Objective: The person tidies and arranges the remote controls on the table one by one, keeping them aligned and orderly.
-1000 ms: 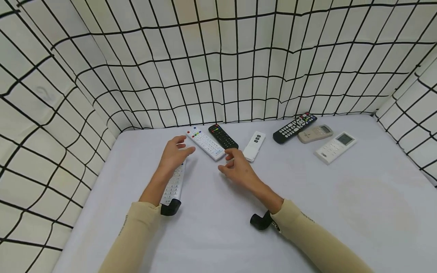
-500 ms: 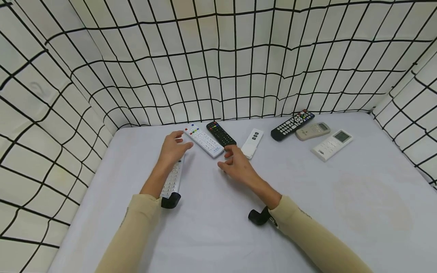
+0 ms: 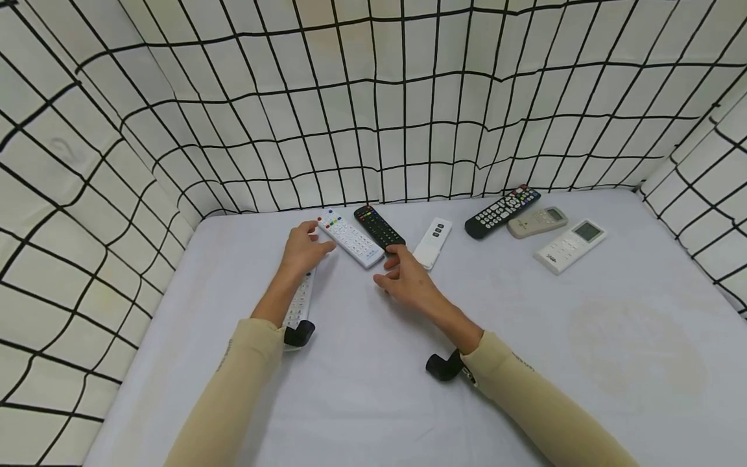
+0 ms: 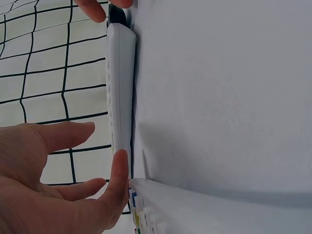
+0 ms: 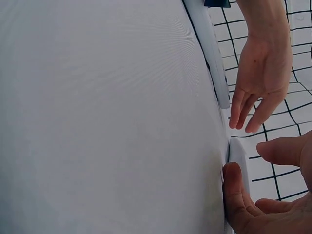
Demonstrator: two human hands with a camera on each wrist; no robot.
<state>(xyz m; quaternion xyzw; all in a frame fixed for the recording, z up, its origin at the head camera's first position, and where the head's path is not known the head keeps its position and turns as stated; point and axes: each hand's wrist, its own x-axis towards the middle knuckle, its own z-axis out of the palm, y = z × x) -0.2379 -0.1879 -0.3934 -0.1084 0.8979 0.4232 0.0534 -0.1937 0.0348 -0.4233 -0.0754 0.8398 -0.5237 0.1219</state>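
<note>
In the head view my left hand (image 3: 302, 250) hovers with fingers loosely bent and holds nothing. Under its wrist lies a white remote control (image 3: 299, 301), partly hidden by the forearm. Between my hands lies a second white remote control (image 3: 351, 238) with coloured buttons at its far end; its side (image 4: 120, 87) shows in the left wrist view, beyond a fingertip. My right hand (image 3: 413, 280) is half curled by that remote's near end, thumb and fingers apart, holding nothing. A black remote control (image 3: 379, 228) leans close behind it. Right of that hand is a slim white remote control (image 3: 433, 243).
Farther right lie a large black remote control (image 3: 502, 212), a beige remote control (image 3: 537, 222) with a small display and a white remote control (image 3: 570, 246) with a display. White cloth (image 3: 373, 389) covers the surface. Black netting (image 3: 379, 130) over white sheeting encloses the back and sides.
My left hand and forearm have shifted slightly right and forward. My right hand stays almost still. The remote controls keep their places; the head view has tilted a little.
</note>
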